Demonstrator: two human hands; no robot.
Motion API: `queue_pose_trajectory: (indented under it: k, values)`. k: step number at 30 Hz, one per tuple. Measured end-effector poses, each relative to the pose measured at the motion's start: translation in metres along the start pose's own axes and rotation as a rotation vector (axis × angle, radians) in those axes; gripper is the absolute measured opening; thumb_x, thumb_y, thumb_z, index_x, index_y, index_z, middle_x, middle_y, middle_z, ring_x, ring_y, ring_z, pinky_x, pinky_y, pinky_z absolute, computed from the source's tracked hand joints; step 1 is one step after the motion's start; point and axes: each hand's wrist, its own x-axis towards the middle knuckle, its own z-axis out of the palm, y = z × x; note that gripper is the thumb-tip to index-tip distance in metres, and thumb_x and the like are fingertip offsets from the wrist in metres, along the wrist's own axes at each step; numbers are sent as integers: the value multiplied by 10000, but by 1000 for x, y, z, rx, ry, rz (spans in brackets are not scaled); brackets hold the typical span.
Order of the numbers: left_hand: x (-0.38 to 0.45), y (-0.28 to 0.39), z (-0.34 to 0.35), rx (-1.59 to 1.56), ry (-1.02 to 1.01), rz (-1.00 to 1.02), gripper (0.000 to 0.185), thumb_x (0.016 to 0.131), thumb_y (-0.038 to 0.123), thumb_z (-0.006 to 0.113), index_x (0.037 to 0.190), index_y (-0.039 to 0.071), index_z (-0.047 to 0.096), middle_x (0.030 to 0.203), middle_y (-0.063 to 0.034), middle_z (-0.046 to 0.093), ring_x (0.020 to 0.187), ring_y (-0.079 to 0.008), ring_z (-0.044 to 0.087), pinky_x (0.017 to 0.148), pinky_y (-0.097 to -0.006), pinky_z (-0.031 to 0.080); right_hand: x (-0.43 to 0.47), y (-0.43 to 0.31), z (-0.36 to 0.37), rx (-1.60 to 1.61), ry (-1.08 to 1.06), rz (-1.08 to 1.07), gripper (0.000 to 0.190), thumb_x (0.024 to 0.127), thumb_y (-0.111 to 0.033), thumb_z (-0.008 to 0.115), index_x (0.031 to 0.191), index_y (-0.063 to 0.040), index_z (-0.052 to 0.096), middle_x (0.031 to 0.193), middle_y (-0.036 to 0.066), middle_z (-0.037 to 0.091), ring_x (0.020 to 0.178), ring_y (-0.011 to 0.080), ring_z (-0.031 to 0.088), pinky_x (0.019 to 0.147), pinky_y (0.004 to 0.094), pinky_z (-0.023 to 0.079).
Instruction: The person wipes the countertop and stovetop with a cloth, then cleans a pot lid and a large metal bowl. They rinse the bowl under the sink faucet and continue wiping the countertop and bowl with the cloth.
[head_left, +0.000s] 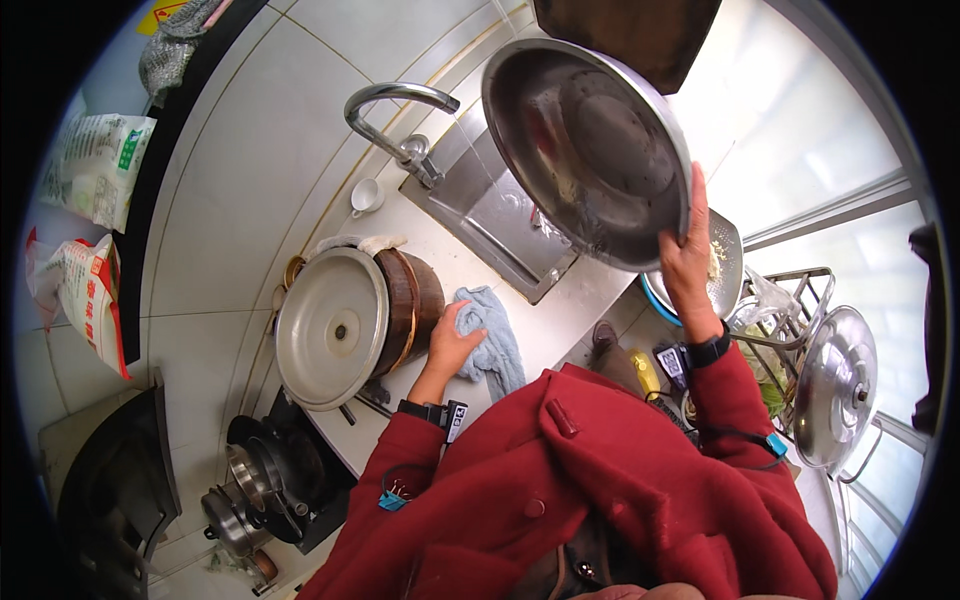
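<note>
My right hand (686, 259) grips the rim of a large stainless steel basin (611, 127), which is tilted on its side above the sink (472, 217) with its hollow facing me. From the chrome faucet (397, 90) a thin stream of water runs down into the sink. On the counter, my left hand (454, 341) touches a crumpled light blue cloth (491, 337), thumb and fingers on its near edge. Close to that hand stands a brown wooden bucket (416, 300) with a wide metal lid (334, 330).
A white cup (367, 196) stands behind the sink. Pots (236, 517) and a black pan sit on the stove at lower left. To the right are a perforated grey colander (727, 262), a metal rack (810, 300) and a domed lid (836, 386). Packaged bags (86, 296) line a shelf.
</note>
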Motion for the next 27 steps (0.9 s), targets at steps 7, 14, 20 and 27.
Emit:
queue_pose_trajectory:
  k: [7,14,20,27]
  values:
    - [5,16,1,-558,-96,-183,429,851,109,676,1242,1,539,1110,-96,632,1003,-164,599,891,-307,481,32,5,24,-262,65,-250,864,678,150,476,1477,-160,364,1530,151,341,1365,365,400,1056,382,429]
    - [3,45,-8,-937,-55,-142,335,919,122,593,1221,-16,547,1138,-110,630,1007,-193,623,888,-328,502,30,31,-7,-216,191,-125,754,766,97,472,1488,-64,323,1516,191,343,1414,327,327,1151,359,273]
    - [-14,45,-6,-1135,-201,-155,351,917,128,607,1230,8,504,1117,-94,597,981,-177,598,896,-320,484,-48,22,-47,57,179,363,587,835,-67,482,1409,-14,370,1222,165,539,1036,207,537,934,316,430]
    - [-38,58,-30,-1260,-206,-174,437,908,114,592,1309,-9,471,1214,-117,586,1089,-203,587,950,-338,472,-100,25,-65,435,298,798,389,810,-66,479,1165,90,511,1025,144,577,893,244,602,772,378,542]
